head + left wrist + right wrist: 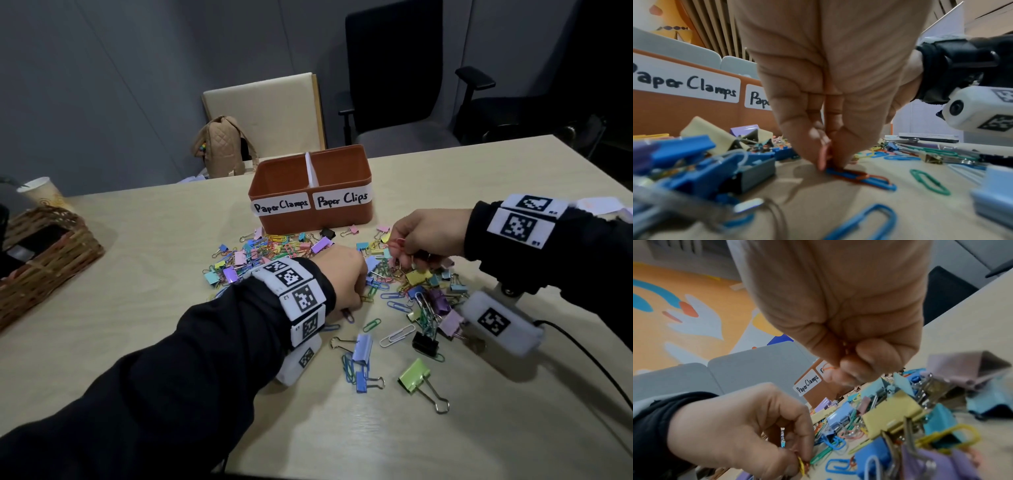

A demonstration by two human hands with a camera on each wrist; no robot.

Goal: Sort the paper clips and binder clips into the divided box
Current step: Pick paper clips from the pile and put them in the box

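Though hidden overhead, left hand [824, 113] pinches clips [861, 177] — wrist-seen.

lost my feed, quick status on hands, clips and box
Left hand pinching paper clips off the table; right hand gripping a red paper clip. Brown divided plastic box behind the pile, contents not visible. Clips and binder clips tangled together.

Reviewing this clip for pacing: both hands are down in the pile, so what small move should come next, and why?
Probably the right hand should carry its red paper clip to the box's right compartment, labelled Paper Clips. That clip is already pinched and lifted off the pile, while the left hand is only pinching at clips lying on the table.
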